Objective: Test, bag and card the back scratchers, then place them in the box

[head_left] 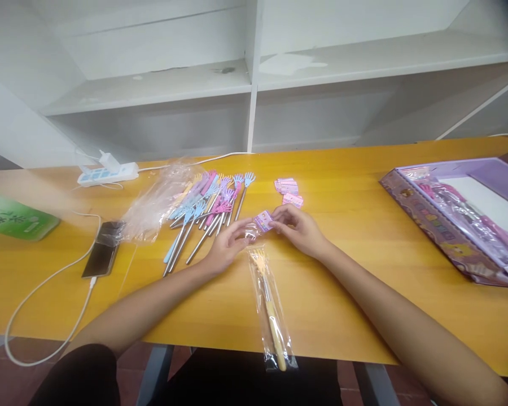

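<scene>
A yellow back scratcher [275,332] lies inside a clear plastic bag [258,307], and its handle end hangs over the table's front edge. At the bag's upper end, my left hand [226,248] pinches the clear film. My right hand [298,230] is closed on the right side of a small printed purple card [263,221], which sits at the bag's top between both hands. Just beyond the right hand lie a pink card [293,200] and a small stack of similar cards [285,185]. Left of my hands is a pile of loose back scratchers [207,197] in several colours.
Empty clear bags [152,200] lie left of the pile, partly over a phone [101,254] with a white cable. A power strip [108,175] and green bottle [19,217] are farther left. An open purple box [440,225] holding bagged scratchers stands right. Shelves [254,79] rise behind.
</scene>
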The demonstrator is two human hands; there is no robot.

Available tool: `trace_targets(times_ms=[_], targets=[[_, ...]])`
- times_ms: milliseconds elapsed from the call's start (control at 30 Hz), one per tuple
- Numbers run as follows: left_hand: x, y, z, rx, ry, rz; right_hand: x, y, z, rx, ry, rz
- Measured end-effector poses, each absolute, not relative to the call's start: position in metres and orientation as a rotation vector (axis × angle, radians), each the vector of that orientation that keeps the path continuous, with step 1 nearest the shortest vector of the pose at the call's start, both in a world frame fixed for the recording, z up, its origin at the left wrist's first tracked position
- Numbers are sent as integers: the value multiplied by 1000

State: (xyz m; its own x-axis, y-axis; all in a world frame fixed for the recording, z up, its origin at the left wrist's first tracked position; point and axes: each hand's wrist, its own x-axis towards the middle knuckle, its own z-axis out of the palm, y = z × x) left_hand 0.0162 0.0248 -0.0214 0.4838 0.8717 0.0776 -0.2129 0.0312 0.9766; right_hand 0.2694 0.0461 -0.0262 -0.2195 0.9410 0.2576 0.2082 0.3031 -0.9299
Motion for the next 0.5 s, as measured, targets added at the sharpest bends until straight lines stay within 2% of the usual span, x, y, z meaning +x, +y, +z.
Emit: trace_targets(times_ms=[333,500], targets=[[15,26,-23,1147,551,897,268,41,-17,-970,-1963,715],[14,26,-19,1117,538,836,266,37,-10,-887,-2011,698]])
